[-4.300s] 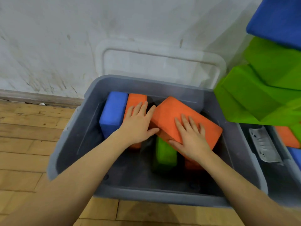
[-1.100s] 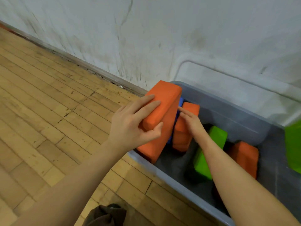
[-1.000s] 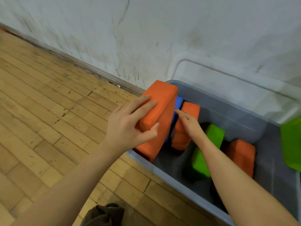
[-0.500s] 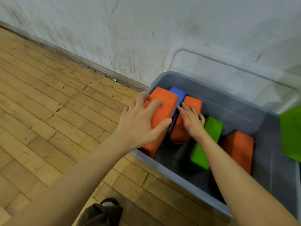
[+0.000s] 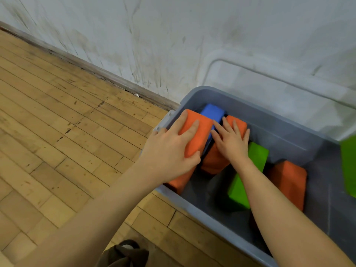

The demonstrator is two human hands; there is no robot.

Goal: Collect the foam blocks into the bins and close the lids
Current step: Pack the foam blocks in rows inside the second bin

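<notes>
A grey bin (image 5: 215,220) stands on the wood floor against the wall. My left hand (image 5: 169,153) grips an orange foam block (image 5: 200,132) standing on end at the bin's left wall. My right hand (image 5: 231,139) lies flat, fingers spread, on a second orange block (image 5: 213,162) beside it. A blue block (image 5: 212,112) stands between and behind them. A green block (image 5: 248,174) and a third orange block (image 5: 287,180) stand further right in the bin.
The bin's clear lid (image 5: 269,89) leans against the white wall (image 5: 173,35) behind it. Green foam (image 5: 348,166) shows at the right edge. Wood floor (image 5: 57,132) stretches to the left. A dark shoe (image 5: 123,255) is at the bottom.
My left hand has pushed the orange block down from above the rim into the bin by its left wall. My right hand has stayed on the neighbouring orange block, now pressing flat.
</notes>
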